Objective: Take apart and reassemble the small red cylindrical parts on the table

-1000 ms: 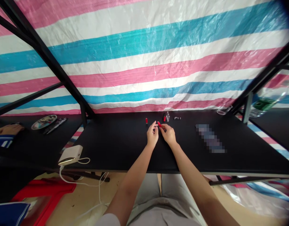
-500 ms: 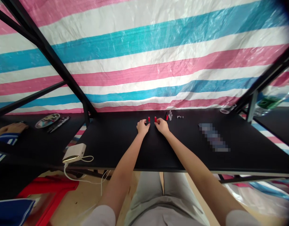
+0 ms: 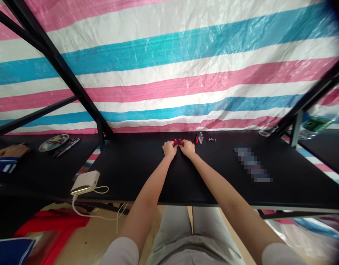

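Note:
Two small red cylinders stand close together near the middle of the black table (image 3: 136, 165). My left hand (image 3: 169, 149) is closed around the lower part of the left red cylinder (image 3: 175, 141). Just to its right, my right hand (image 3: 187, 149) pinches the right red cylinder (image 3: 179, 141). A narrow gap separates the two pieces, and both look upright. Beyond my right hand is a small group of a red-and-black piece (image 3: 196, 138) and clear pieces (image 3: 201, 138). Several tiny shiny pieces (image 3: 212, 140) lie further right.
A white power bank (image 3: 86, 182) with a cable lies at the front left. On the right are a pixelated flat object (image 3: 252, 163) and a clear cup (image 3: 268, 129). Black frame bars (image 3: 75, 88) flank the table. Another person's hand (image 3: 16, 151) rests at far left.
My left hand has closed on the left red cylinder. My right hand has moved slightly left with its red cylinder, so the two pieces are closer together.

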The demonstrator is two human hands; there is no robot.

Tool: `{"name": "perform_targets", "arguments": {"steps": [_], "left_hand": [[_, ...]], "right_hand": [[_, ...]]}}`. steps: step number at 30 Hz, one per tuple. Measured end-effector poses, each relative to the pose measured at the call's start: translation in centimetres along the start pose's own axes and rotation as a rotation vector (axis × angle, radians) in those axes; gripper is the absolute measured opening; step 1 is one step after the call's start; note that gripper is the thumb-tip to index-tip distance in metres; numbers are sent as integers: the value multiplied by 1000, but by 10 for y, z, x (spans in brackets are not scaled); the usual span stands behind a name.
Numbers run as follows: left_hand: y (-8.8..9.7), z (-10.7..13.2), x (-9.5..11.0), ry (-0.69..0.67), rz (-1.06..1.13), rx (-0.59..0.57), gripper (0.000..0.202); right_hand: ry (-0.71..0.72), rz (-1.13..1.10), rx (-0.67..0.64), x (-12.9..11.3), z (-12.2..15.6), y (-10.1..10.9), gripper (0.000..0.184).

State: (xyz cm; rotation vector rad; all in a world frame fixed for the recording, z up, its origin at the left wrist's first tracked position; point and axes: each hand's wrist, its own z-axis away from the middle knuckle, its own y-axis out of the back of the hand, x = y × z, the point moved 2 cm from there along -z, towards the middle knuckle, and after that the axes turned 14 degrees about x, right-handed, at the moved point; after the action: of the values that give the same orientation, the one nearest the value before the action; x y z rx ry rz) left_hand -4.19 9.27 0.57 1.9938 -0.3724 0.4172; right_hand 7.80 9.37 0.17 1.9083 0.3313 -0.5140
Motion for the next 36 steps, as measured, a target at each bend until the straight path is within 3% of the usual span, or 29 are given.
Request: {"name": "perform_targets", "arguments": {"steps": [17,24,31,36], "left_hand": [[2,-9,3,59,6,-84,15],[7,-14,-1,69,14,-142,24],[25,-14,-7,-86,130,-261,23],[44,-8,0,-212,186,-355,12]], "right_hand": [[-90,-19,-58,-3,-3,3,16],[-95,0,-75,-3,-4,3,18],[26,39,-17,3,8,17,20],[156,-71,127,22,28,41,20]]}}
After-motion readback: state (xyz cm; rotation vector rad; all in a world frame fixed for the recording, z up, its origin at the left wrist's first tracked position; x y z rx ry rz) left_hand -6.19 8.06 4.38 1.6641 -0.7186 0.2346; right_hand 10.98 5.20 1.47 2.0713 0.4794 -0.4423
